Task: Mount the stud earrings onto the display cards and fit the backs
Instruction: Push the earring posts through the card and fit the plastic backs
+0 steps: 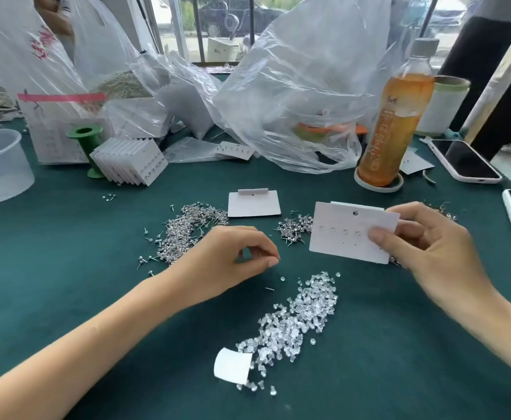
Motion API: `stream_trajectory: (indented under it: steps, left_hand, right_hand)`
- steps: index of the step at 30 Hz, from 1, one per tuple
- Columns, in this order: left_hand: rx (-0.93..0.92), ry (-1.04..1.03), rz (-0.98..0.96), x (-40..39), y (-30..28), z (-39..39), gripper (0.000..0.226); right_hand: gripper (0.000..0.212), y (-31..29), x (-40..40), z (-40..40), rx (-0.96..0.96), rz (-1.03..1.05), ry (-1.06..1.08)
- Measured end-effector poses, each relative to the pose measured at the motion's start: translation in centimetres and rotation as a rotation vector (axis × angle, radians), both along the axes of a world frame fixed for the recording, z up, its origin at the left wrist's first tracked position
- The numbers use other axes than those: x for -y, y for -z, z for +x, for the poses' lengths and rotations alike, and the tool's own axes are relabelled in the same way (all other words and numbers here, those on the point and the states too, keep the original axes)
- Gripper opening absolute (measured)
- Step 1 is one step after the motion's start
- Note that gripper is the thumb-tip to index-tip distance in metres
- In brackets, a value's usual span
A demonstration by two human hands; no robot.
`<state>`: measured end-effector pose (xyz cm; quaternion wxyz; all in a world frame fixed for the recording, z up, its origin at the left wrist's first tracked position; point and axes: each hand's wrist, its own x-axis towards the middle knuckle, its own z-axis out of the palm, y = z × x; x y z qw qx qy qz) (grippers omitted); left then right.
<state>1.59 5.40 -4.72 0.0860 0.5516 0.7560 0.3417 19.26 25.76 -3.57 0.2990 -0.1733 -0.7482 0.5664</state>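
Putting tiny earrings on a white card

Right hand [424, 247] pinching the card [351, 231] by its right end, up off the green table [96, 237]. Left hand [233, 259] with fingers curled, thumb and fingertip together, maybe on something tiny, too small to tell. Silver studs [187, 228] heaped behind, clear backs [296, 316] in front.
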Motion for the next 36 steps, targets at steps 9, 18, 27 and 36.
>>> stream_trajectory:
  steps: [9,18,27,36]
  left_hand:
    - [-0.011,0.146,-0.179,-5.9,-1.4,2.5,0.008]
    - [-0.062,0.121,-0.194,-7.9,-0.7,3.4,0.003]
    - [0.213,0.028,-0.063,-7.2,-0.6,2.7,0.010]
    - [0.594,0.070,-0.038,-6.1,-2.1,2.9,0.013]
  right_hand:
    - [0.013,1.2,-0.7,1.1,-0.160,-0.084,0.113]
    - [0.016,1.5,-1.0,1.2,-0.218,-0.082,0.126]
    - [0.016,2.0,-0.7,2.1,-0.281,0.368,0.175]
    - [0.019,2.6,-0.6,2.1,-0.409,1.181,-0.183]
